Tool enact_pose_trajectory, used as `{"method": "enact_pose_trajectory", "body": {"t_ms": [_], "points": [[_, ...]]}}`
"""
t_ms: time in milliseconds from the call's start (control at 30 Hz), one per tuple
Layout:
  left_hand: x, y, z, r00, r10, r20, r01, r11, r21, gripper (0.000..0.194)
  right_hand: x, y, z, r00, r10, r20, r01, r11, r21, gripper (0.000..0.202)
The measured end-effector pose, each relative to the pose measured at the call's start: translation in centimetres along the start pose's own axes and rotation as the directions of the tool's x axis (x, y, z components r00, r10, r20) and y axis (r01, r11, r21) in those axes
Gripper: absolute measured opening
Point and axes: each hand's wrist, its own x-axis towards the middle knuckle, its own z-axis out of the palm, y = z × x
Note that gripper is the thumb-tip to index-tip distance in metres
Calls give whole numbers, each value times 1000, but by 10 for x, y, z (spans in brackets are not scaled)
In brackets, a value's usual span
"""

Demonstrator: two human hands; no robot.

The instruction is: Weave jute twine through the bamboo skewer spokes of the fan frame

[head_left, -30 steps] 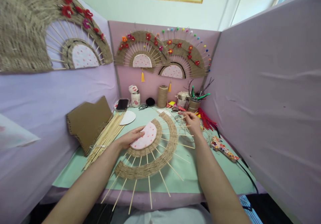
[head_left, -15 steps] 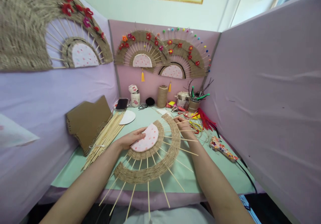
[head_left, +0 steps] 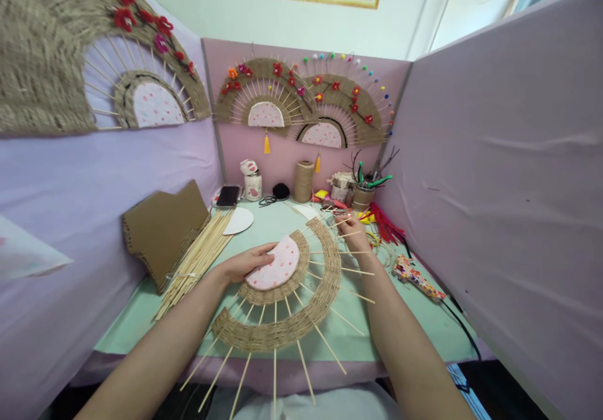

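Note:
A half-round woven fan frame point(head_left: 328, 269) of twine bands and thin radiating sticks is held over the table, its sticks pointing down and right. My left hand point(head_left: 249, 262) grips its dotted pink-and-white centre point(head_left: 280, 266), thumb on top and the other fingers mostly hidden beneath. Near the upper right end of the outer band, my right hand point(head_left: 352, 230) is closed at the stick tips. What its fingertips pinch is too small to make out.
Bundled sticks point(head_left: 200, 257) and cardboard point(head_left: 162, 228) lie left. Behind stand a twine spool point(head_left: 304, 181) and a tool jar point(head_left: 362, 195). A patterned glue gun point(head_left: 417, 277) with a cord lies right. Finished fans point(head_left: 266, 87) hang on the back panel point(head_left: 235, 156).
My right hand has moved slightly right, away from the outer band. The fan frame has turned and dropped slightly, while my left hand keeps its grip on the centre.

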Motion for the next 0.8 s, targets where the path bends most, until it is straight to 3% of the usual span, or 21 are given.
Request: {"method": "enact_pose_trajectory", "body": {"t_ms": [167, 433, 800], "points": [[-1, 0, 2, 999, -48, 21, 48, 999, 6, 62, 4, 2, -5, 1000, 28, -10, -27, 996, 90, 33], [2, -5, 4, 993, -109, 39, 108, 994, 21, 65, 9, 1, -12, 991, -62, -120, 66, 997, 34, 35], [2, -6, 8, 987, -133, 86, 134, 991, -6, 65, 9, 3, -17, 995, 78, 65, -90, 973, 214, 38]]}}
